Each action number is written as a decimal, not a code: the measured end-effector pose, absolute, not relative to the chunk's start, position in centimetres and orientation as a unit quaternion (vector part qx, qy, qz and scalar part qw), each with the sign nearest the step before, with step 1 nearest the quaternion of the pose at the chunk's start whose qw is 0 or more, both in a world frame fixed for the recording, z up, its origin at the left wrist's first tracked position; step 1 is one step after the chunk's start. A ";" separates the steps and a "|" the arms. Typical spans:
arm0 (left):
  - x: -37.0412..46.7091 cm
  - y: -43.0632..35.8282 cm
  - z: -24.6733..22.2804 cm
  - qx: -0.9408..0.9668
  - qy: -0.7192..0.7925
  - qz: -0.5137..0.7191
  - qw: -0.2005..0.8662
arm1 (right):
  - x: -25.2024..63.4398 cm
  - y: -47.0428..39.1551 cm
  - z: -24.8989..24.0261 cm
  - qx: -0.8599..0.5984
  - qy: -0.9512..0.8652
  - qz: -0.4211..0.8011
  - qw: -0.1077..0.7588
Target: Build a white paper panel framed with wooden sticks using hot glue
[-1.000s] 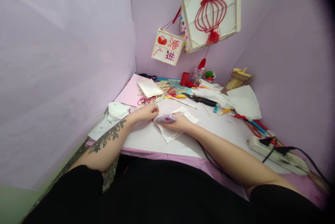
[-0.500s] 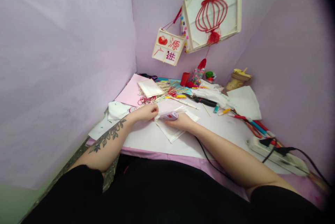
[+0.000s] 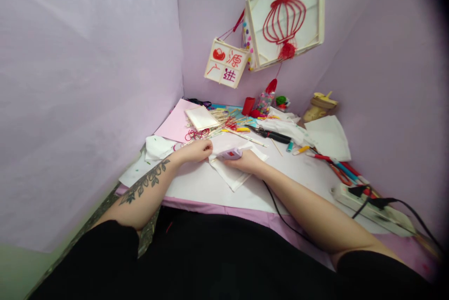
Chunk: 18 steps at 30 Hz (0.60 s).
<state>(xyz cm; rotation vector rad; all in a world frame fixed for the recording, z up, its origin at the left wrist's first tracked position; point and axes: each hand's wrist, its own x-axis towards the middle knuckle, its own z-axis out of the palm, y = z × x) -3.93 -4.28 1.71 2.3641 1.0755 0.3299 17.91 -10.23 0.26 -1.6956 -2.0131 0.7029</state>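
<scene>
Left hand: At 9 o'clock from the tool, the left hand (image 3: pixel 201 150) has its fingers curled in, tips drawn together; whether they pinch anything cannot be told.
Right hand: The right hand (image 3: pixel 245 162) has its fingers wrapped around the body of a lilac glue gun (image 3: pixel 229 153).
Glue gun: At mid-worktop, raised over a white sheet (image 3: pixel 232 179) and just beside the left hand. Its front end points to 9 o'clock, and its long axis runs roughly from 9 to 3. The nozzle tip is too blurred to make out.
Risk: The front end faces the left fingers at close range, so a slip of the right wrist could bring a hot tip or glue onto them.
Cord: A black cord (image 3: pixel 273 201) passes beneath the right forearm, heading between 4 and 5 o'clock; if the arm snagged it, the tool could be tugged off line.
Near clutter: Red yarn (image 3: pixel 201 134) lies at 10 o'clock, black-handled pruners (image 3: pixel 275 135) at 2; a power strip (image 3: pixel 377 216) is near 4.
Worktop: A white-covered worktop (image 3: pixel 196 192) carries it all.
Above: A hanging panel (image 3: pixel 310 19) with a red lantern, at 1 o'clock.
</scene>
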 end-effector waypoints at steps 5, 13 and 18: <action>-3.9 -4.1 1.5 0.877 0.389 0.131 0.248 | 18.7 -10.1 0.7 -0.605 -0.718 0.289 0.190; -3.9 -4.0 1.3 0.877 0.390 0.135 0.248 | 19.0 -10.0 0.4 -0.595 -0.726 0.293 0.185; -3.6 -4.3 1.6 0.878 0.386 0.131 0.250 | 19.0 -10.1 0.6 -0.559 -0.748 0.310 0.179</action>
